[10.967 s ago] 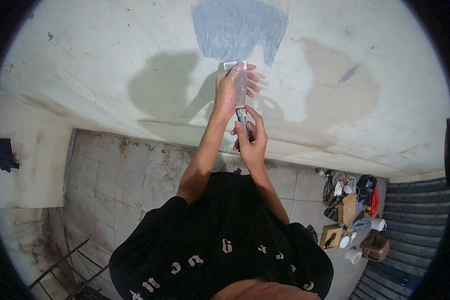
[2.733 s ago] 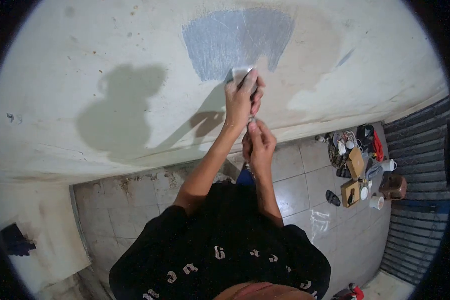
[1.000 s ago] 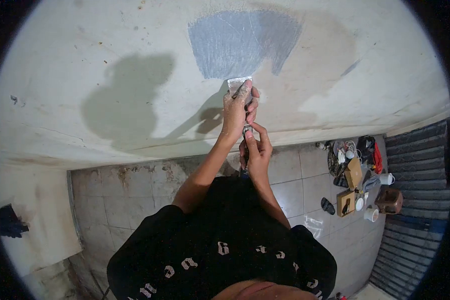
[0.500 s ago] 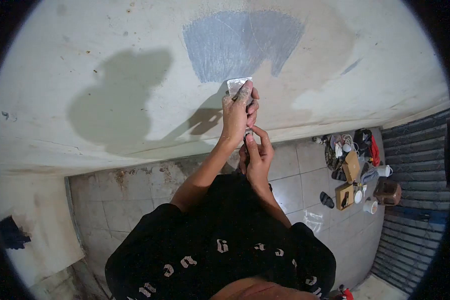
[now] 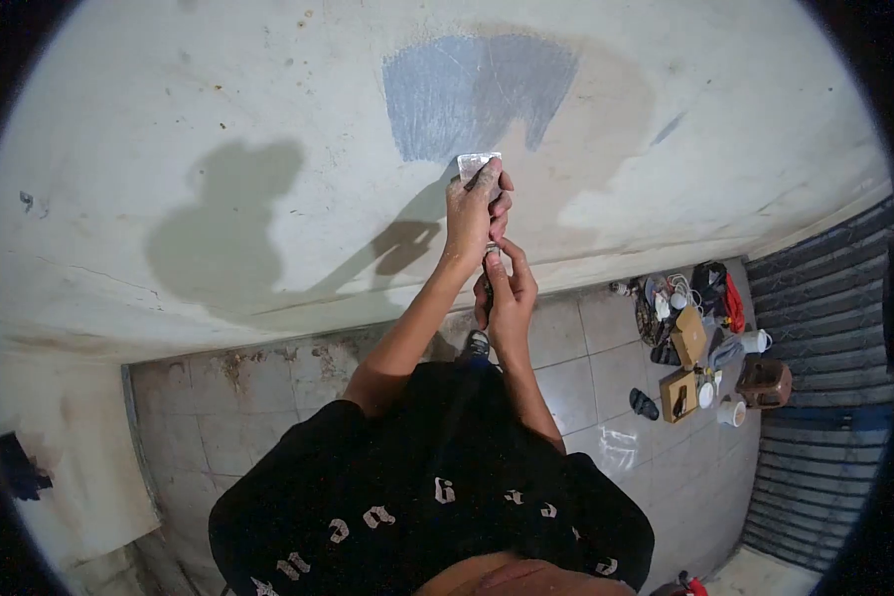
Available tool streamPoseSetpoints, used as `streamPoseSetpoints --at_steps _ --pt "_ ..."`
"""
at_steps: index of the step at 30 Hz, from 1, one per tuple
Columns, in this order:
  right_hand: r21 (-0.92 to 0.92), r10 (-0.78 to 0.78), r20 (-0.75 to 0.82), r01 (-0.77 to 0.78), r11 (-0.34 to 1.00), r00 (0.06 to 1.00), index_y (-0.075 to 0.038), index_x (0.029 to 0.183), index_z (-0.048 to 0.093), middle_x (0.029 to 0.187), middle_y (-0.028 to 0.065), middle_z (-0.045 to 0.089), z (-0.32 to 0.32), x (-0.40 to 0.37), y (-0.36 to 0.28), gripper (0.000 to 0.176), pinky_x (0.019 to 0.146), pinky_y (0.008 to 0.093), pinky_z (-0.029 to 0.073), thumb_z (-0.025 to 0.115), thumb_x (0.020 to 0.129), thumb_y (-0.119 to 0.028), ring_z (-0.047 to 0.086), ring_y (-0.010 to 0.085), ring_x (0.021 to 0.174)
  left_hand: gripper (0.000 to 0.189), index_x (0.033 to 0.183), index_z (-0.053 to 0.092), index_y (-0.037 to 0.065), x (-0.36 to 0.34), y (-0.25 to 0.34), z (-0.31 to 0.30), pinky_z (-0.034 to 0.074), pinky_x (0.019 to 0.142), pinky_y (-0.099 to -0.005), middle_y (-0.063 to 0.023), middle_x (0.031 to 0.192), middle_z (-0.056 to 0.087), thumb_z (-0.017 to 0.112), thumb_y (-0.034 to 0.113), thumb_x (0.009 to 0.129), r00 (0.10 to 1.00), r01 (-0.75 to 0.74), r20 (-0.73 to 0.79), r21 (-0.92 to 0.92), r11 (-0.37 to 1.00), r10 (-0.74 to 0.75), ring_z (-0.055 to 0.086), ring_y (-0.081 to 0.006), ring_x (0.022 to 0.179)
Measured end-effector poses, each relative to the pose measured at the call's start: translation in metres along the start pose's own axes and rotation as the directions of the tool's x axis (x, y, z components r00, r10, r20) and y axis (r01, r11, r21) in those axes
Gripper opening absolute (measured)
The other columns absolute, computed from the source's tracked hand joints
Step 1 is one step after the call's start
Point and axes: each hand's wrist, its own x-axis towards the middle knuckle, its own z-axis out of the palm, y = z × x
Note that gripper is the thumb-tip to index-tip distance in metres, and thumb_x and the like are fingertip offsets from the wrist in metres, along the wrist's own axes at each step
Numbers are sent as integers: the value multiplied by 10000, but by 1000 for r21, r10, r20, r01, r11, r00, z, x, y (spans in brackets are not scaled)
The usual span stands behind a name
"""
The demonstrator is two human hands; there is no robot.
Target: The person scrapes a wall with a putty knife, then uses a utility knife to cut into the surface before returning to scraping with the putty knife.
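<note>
Tool: putty knife (image 5: 479, 164), blade flat against the wall (image 5: 219, 119), handle pointing to 6 o'clock.
Tool position: blade edge touches the lower border of the grey patch (image 5: 472, 89); the patch lies at 12 o'clock from the blade.
Left hand (image 5: 472, 214): fingers pressed together over the back of the blade, holding it to the wall; smeared with pale material.
Right hand (image 5: 505, 298): directly at 6 o'clock from the left hand and touching it, fingers closed round the handle, forefinger laid along it. The handle itself is mostly hidden.
Wall surface: pale and blotchy; the person's shadow (image 5: 228, 228) falls at 9 o'clock from the hands.
Floor: tiled floor (image 5: 268, 417), stained along the wall foot.
Other items: boxes and cups (image 5: 700, 348) lie in a heap at 4 o'clock from the hands, well apart, beside a roller shutter (image 5: 824, 397).
</note>
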Motion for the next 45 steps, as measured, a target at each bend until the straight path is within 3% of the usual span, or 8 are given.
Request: streamPoseSetpoints --at_steps 8,14,21,26,29,32,36,45 --pt "101 49 75 -56 993 996 -35 1068 577 541 10 487 -5 11 28 250 341 243 293 530 987 -267 407 80 373 396 777 557 32 6 -3 -11 265 321 -241 0 497 431 547 387 953 996 -81 45 104 991 77 379 -84 336" --pt "110 79 104 -91 990 991 -22 1043 594 594 24 526 -7 -3 28 287 381 238 335 527 989 -295 441 88 405 387 827 581 30 -3 -1 -17 352 351 -260 -28 508 485 567 401 935 999 -7 50 133 991 1 452 -121 364" --pt "-152 -233 62 240 959 971 -4 1200 618 656 -7 525 -31 -2 -2 323 455 209 323 575 971 -227 414 44 520 423 894 577 16 -18 18 12 490 463 -305 -64 627 565 600 438 905 989 -85 -109 105 991 97 596 -182 505" --pt "-341 -553 131 561 754 823 -53 1264 605 693 -24 527 -53 23 -26 336 472 211 352 595 957 -189 421 40 548 474 1007 559 -8 -17 19 40 524 527 -324 -94 734 593 539 460 931 954 -270 -107 92 959 279 626 -203 581" --pt "-148 -253 248 295 944 935 -65 1262 603 788 32 589 -69 32 -54 347 489 225 400 628 919 -116 525 70 587 556 1077 545 -25 -10 16 56 527 547 -336 -109 748 598 425 504 957 925 -332 -162 93 939 343 626 -212 583" --pt "-112 -66 489 137 984 870 -74 1283 577 730 41 602 -86 47 -92 396 408 228 360 648 894 -81 520 70 490 650 1122 534 -46 -12 21 73 527 580 -352 -120 764 609 296 539 967 919 -373 -112 71 925 379 617 -221 587" --pt "-43 -62 534 100 994 843 -76 1308 545 676 63 630 -90 67 -122 448 384 227 348 662 876 -64 495 81 425 725 1156 535 -66 -8 44 93 518 568 -354 -135 771 619 180 537 966 914 -401 -65 -8 916 399 606 -229 562" --pt "174 -348 281 310 935 894 -43 1376 454 743 85 635 -49 37 -100 421 351 206 281 535 977 -152 403 41 387 706 1051 620 -34 11 60 109 447 440 -287 -70 648 580 270 575 980 957 -282 67 -10 959 282 536 -158 462"
